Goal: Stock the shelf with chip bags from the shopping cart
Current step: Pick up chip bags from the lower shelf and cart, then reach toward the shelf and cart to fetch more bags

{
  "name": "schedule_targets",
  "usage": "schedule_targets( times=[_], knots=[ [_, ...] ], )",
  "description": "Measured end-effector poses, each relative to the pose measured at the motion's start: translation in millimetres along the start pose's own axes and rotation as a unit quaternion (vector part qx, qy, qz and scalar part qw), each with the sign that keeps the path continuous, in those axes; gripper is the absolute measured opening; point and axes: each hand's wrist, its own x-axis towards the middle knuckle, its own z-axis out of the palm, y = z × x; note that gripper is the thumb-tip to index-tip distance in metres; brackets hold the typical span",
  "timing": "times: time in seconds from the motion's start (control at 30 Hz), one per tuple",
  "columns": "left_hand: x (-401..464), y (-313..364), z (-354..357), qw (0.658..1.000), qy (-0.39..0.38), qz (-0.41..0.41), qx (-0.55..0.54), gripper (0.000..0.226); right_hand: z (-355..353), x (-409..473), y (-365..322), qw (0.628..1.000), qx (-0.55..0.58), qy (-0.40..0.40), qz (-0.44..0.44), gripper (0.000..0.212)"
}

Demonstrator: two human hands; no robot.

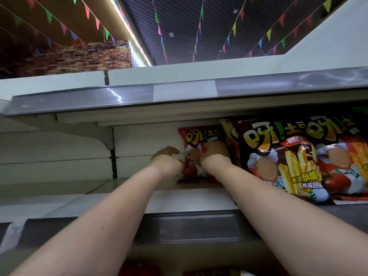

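Both arms are stretched out deep into the shelf (191, 202), reaching for a red chip bag (196, 154) that's standing upright right at the back, against the white back panel (145, 140). The left hand (166, 156) is at the bag's left edge, fingers curled, and it looks like it's gripping that side. It's blurry back there, so I can't swear to how the fingers sit. The right hand (214, 151) is on the bag's front right part, fingers bent over it and holding it, again kind of smeared in the picture.

Just to the right of that bag, nearer the front of the shelf, there's a dark brown chip bag (278, 156) with fries printed on it, leaning back a bit, and it overlaps the right forearm from this angle. Beside it on the right is another red chip bag (342, 166), same brand lettering, touching or overlapping the brown one. Behind the brown one, a yellow bag edge (226, 128) pokes out.

The left half of the shelf is bare white board. Above is the upper shelf (179, 92) with a grey price strip, and way up there are strings of colored pennant flags (159, 18) under the ceiling. At the very bottom edge, something red (139, 269) peeks in, too blurred to call.
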Motion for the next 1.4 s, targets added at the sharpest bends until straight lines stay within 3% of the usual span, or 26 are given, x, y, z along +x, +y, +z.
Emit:
schedule_targets(
  times=[0.17, 0.3, 0.53, 0.6, 0.8, 0.93, 1.1, 1.27, 1.4],
  knots=[
    [-42.1, -8.1, -27.4, 0.998, 0.055, -0.012, -0.039, 0.033, -0.7, -40.8, -23.5, 0.994, 0.103, 0.01, -0.028, 0.023],
    [-87.8, -26.5, -57.8, 0.99, 0.134, 0.006, -0.034, 0.022, 6.9, -92.2, -49.7, 0.976, 0.19, 0.01, -0.102, 0.032],
    [-171.9, -85.6, -114.9, 0.981, 0.167, -0.059, -0.083, 0.008, 49.6, -181.2, -87.7, 0.945, 0.251, -0.07, -0.197, 0.028],
    [-194.9, -106.6, -129.8, 0.977, 0.177, -0.084, -0.088, 0.013, 64.6, -204.8, -96.2, 0.934, 0.267, -0.097, -0.218, 0.029],
    [-270.9, -168.9, -145.8, 0.952, 0.204, -0.188, -0.126, 0.019, 120.6, -274.0, -106.4, 0.893, 0.29, -0.236, -0.25, 0.029],
    [-316.3, -210.9, -131.8, 0.929, 0.205, -0.28, -0.131, 0.007, 165.9, -309.5, -94.6, 0.862, 0.278, -0.344, -0.249, 0.031],
    [-358.2, -245.6, -98.5, 0.884, 0.226, -0.39, -0.124, 0.01, 220.8, -342.1, -59.8, 0.818, 0.248, -0.457, -0.245, 0.033],
    [-407.5, -273.0, -59.5, 0.825, 0.231, -0.5, -0.13, 0.008, 265.5, -370.0, -13.9, 0.766, 0.19, -0.574, -0.22, 0.023],
    [-451.7, -298.8, -20.9, 0.795, 0.203, -0.56, -0.116, 0.008, 296.8, -393.3, 20.3, 0.739, 0.152, -0.628, -0.193, 0.022]
  ],
)
